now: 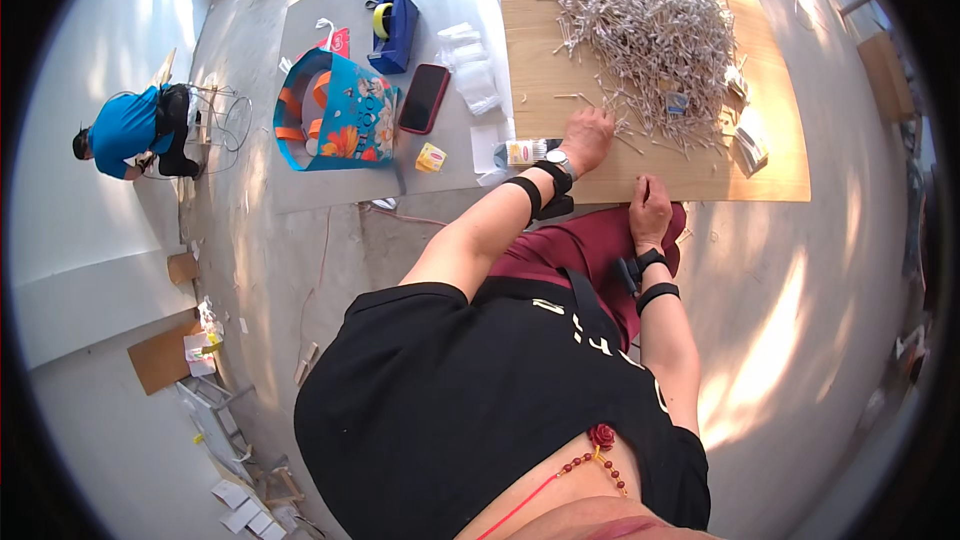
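Note:
A large heap of loose cotton swabs (650, 35) covers the far part of the wooden table (775, 165). At its near left edge, my left hand (587, 138) rests on the table with its fingers curled; what they hold, if anything, is hidden. Close beside my left wrist lies a small printed pack (527, 152) with a clear end. My right hand (650, 212) is at the table's near edge, above my lap, its fingers closed on something I cannot make out. Several swabs lie strewn between the heap and my hands.
Small packs (750, 140) lie right of the heap. On the grey table at left are clear bags (472, 70), a phone (424, 98), a blue tape dispenser (394, 32), a yellow packet (431, 157) and a floral tote bag (350, 125). A person (135, 130) sits farther left.

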A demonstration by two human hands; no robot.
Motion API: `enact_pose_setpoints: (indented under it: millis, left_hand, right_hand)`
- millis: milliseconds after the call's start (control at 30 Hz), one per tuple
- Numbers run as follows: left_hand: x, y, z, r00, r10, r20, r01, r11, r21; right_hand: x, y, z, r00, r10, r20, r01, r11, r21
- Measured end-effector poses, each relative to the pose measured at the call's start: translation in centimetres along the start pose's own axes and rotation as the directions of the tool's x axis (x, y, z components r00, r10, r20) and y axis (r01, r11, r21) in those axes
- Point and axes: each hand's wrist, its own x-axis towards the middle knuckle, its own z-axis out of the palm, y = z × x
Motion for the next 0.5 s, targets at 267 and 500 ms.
enact_pose_setpoints:
  millis: [267,500]
  left_hand:
    - [1.3,-2.4,-1.1,0.991,-0.128,0.045,0.132,0.985,-0.113]
    - [0.6,-4.2,-2.7,0.983,-0.172,-0.066,0.151,0.958,-0.244]
  right_hand:
    - [-0.2,0.4,0.1,1.000,0.004,-0.006,-0.004,0.999,-0.034]
    - [-0.1,0.2,-0.2,0.999,0.019,-0.031,-0.019,1.000,-0.014]
